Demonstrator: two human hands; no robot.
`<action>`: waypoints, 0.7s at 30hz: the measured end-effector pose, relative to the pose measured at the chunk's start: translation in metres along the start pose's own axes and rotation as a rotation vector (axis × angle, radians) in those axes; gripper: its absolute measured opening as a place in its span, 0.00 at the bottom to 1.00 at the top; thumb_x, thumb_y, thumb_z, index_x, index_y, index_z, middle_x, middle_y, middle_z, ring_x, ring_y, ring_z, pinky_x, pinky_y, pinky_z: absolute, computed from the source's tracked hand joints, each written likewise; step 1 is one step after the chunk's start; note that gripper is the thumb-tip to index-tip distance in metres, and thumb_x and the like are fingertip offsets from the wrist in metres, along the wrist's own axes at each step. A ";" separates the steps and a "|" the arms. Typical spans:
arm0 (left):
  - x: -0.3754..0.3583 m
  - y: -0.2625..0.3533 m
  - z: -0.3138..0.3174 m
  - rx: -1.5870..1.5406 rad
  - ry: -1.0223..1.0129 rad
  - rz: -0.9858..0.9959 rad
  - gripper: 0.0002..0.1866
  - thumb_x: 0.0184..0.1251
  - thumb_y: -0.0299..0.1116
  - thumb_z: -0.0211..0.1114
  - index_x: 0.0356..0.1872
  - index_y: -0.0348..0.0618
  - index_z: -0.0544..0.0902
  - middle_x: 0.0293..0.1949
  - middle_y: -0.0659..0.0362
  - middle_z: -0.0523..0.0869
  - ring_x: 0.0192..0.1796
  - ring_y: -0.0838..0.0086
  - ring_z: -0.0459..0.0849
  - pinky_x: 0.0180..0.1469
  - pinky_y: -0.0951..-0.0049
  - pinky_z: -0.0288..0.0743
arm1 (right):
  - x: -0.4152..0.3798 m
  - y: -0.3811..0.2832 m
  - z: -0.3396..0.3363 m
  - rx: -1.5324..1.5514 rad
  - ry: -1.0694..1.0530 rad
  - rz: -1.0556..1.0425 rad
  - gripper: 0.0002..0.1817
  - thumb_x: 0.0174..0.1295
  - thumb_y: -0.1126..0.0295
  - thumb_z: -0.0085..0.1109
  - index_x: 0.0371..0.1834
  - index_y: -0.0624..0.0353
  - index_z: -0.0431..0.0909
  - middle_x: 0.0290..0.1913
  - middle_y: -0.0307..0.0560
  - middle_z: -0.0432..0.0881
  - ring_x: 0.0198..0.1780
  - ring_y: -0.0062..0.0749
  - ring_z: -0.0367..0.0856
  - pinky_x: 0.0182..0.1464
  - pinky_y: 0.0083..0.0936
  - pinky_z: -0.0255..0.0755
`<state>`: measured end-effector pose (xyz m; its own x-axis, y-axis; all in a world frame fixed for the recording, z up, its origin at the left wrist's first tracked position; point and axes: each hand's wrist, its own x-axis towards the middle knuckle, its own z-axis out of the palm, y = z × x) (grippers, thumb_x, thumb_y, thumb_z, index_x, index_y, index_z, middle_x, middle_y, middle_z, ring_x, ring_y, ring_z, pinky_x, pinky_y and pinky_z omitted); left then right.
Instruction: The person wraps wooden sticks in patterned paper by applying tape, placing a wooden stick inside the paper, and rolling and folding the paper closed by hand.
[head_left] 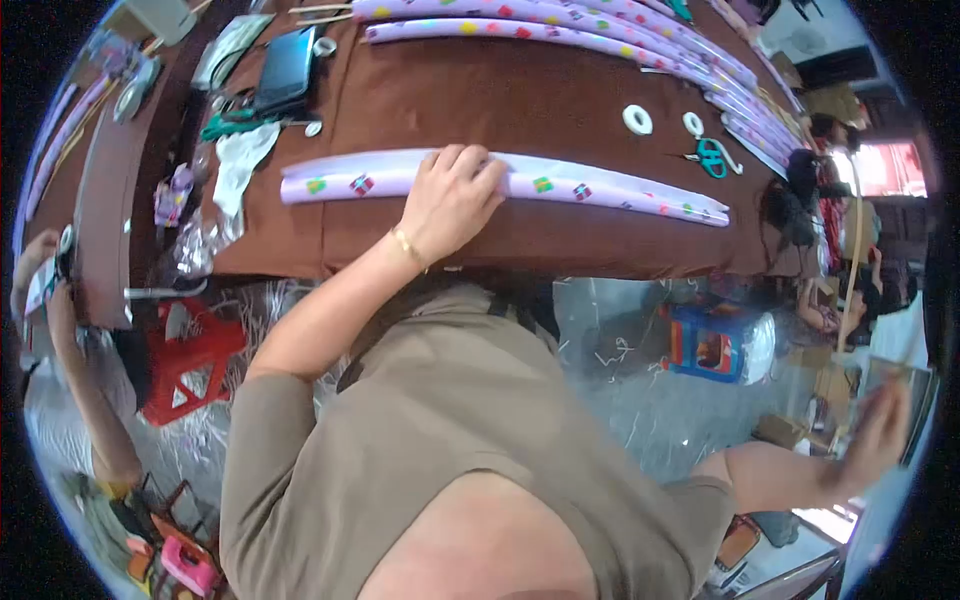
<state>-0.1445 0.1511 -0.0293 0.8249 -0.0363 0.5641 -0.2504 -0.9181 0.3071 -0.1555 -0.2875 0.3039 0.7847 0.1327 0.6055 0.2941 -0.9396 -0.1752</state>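
Observation:
A lilac wrapping-paper roll (400,185) with small printed gift boxes lies across the near part of the brown-covered table. Its far edge shows a loose, paler flap. My left hand (455,195) rests over the middle of this roll, fingers curled round it and thumb side toward the right. Out to the right, away from the table, my right hand (878,435) is raised and smeared by motion. Whether it holds anything cannot be made out.
Several rolled lilac papers (560,38) lie along the table's far side. White tape rolls (637,120) and teal scissors (711,158) sit to the right. A dark case (287,70) and crumpled white plastic (240,165) are left. Another person's hand (45,250) works at far left.

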 end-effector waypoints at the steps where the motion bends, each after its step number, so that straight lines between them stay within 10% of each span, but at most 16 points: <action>1: 0.000 -0.004 0.001 0.013 -0.007 -0.014 0.19 0.54 0.36 0.72 0.48 0.47 0.80 0.45 0.55 0.80 0.49 0.62 0.79 0.55 0.60 0.73 | -0.015 -0.008 -0.001 0.037 -0.295 0.023 0.11 0.68 0.68 0.57 0.42 0.63 0.85 0.26 0.41 0.85 0.27 0.25 0.81 0.32 0.19 0.71; 3: 0.002 -0.010 0.004 -0.172 0.091 -0.015 0.15 0.56 0.34 0.71 0.45 0.47 0.83 0.47 0.54 0.80 0.48 0.59 0.80 0.52 0.60 0.74 | -0.012 -0.042 0.039 0.068 -0.687 -0.600 0.08 0.64 0.73 0.58 0.38 0.65 0.84 0.21 0.43 0.81 0.24 0.30 0.82 0.29 0.21 0.71; 7: 0.010 -0.017 -0.003 -0.329 0.164 -0.046 0.13 0.56 0.32 0.71 0.43 0.43 0.85 0.48 0.52 0.82 0.49 0.56 0.81 0.53 0.60 0.75 | -0.028 -0.068 0.151 0.606 -1.034 -0.402 0.06 0.62 0.75 0.57 0.37 0.64 0.84 0.20 0.42 0.80 0.19 0.22 0.78 0.24 0.20 0.68; 12: 0.001 -0.015 -0.013 -0.410 0.140 -0.059 0.16 0.59 0.29 0.71 0.48 0.41 0.85 0.45 0.53 0.85 0.48 0.62 0.84 0.53 0.64 0.78 | -0.058 -0.121 0.265 0.621 -0.898 -0.071 0.08 0.67 0.73 0.56 0.39 0.63 0.84 0.21 0.45 0.81 0.23 0.27 0.83 0.26 0.25 0.72; 16: -0.007 0.002 -0.027 -1.082 -0.104 -0.545 0.18 0.65 0.37 0.72 0.50 0.35 0.85 0.39 0.60 0.88 0.37 0.82 0.82 0.42 0.79 0.78 | -0.075 -0.148 0.316 0.370 -0.485 -0.378 0.07 0.66 0.71 0.59 0.43 0.60 0.84 0.31 0.52 0.86 0.31 0.41 0.87 0.33 0.35 0.77; 21: 0.001 0.007 -0.050 -1.069 -0.174 -0.821 0.17 0.70 0.40 0.66 0.46 0.34 0.85 0.37 0.60 0.88 0.35 0.81 0.83 0.37 0.81 0.77 | -0.089 -0.168 0.340 0.413 -0.376 -0.607 0.10 0.62 0.75 0.63 0.47 0.58 0.84 0.38 0.52 0.87 0.37 0.47 0.87 0.39 0.37 0.79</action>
<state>-0.1709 0.1648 0.0120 0.9580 0.2462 -0.1469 0.1387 0.0503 0.9891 -0.0894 -0.0347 0.0151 0.5336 0.7456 0.3992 0.8451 -0.4885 -0.2173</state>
